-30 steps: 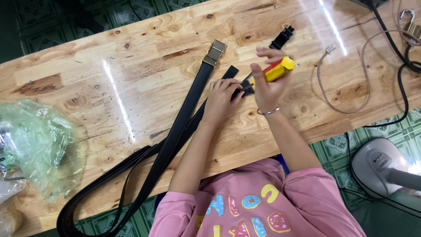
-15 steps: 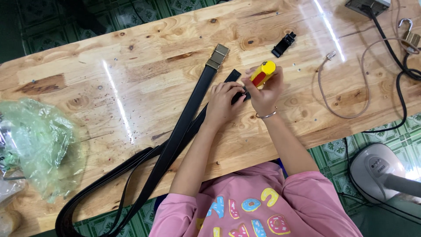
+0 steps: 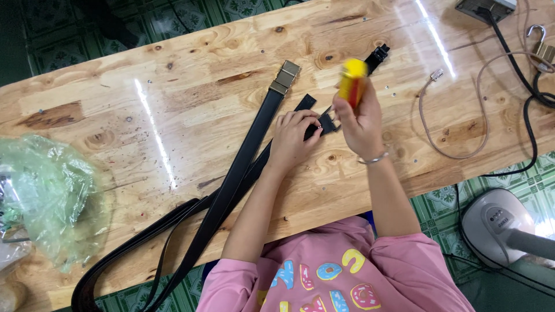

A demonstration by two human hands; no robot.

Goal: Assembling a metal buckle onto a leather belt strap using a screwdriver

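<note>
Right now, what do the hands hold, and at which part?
The right hand grips a yellow-and-red tool by its handle. The left hand pins a black belt near its end against the table.

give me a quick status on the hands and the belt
Left hand pressing the belt end down on the table. Right hand gripping a yellow tool upright. Nothing in the way.

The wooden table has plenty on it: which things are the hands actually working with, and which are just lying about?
In use:
- left hand pressing on a black belt
- right hand gripping a yellow-and-red tool
- small black buckle part between the hands

Lying about:
- brass-coloured buckle
- black clip
- beige cable
- green plastic bag
- padlock
</note>
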